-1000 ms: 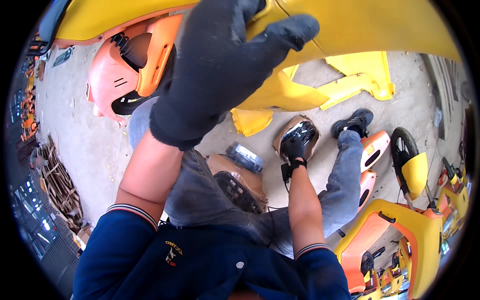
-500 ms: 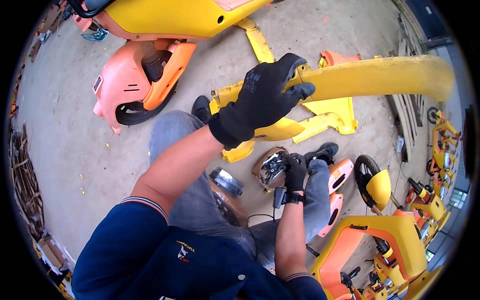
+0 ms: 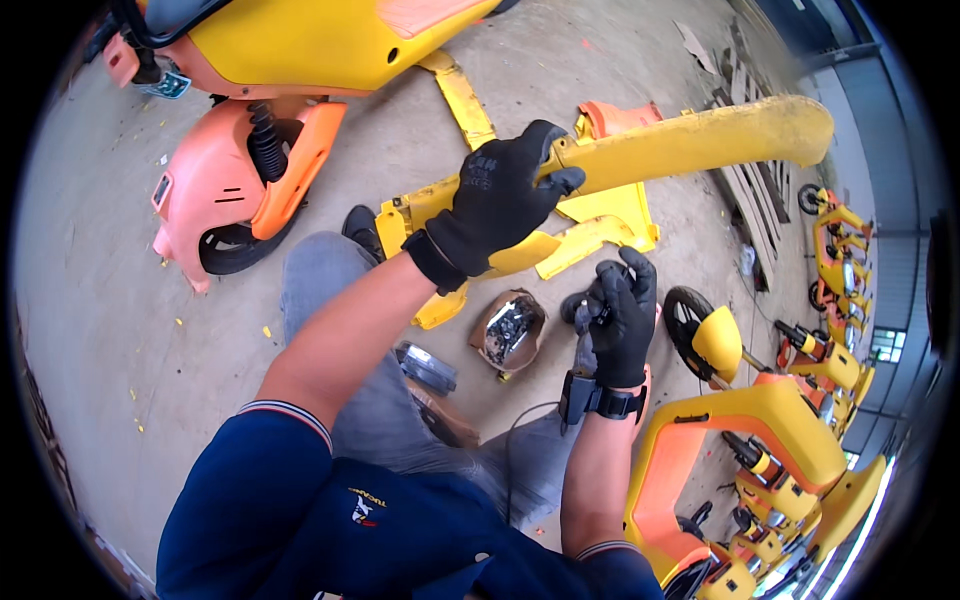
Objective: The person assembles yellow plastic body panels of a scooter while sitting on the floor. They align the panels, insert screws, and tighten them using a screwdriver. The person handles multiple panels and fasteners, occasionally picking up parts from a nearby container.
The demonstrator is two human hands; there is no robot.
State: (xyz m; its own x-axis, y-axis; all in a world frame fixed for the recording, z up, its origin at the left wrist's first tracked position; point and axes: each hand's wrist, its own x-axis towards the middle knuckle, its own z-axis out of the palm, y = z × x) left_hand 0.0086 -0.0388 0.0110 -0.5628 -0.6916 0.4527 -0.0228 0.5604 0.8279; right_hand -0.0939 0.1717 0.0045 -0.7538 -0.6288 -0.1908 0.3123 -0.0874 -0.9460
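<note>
My left hand point(image 3: 500, 190), in a black glove, is closed round a long, curved yellow scooter body panel point(image 3: 700, 143). The panel's scuffed length reaches out to the right, above the floor. Beside the cardboard box point(image 3: 530, 358) of small metal and dark parts, my gloved right hand point(image 3: 622, 325) is raised, its fingers bent toward the thumb. Whatever it pinches is too small and dark to make out. More yellow panels point(image 3: 600, 235) lie on the floor under the held one.
A pink and yellow scooter point(image 3: 235, 185) stands at the upper left. Near my left leg is a silver-grey block point(image 3: 427, 368). A yellow and orange scooter frame point(image 3: 740, 430) is close on my right. Wooden pallets point(image 3: 745, 195) and a row of scooters point(image 3: 840, 250) stand farther right.
My right hand has come up out of the cardboard box and moved right. The yellow panel, still in my left hand, has tilted up at its far end. The whole view has shifted.
</note>
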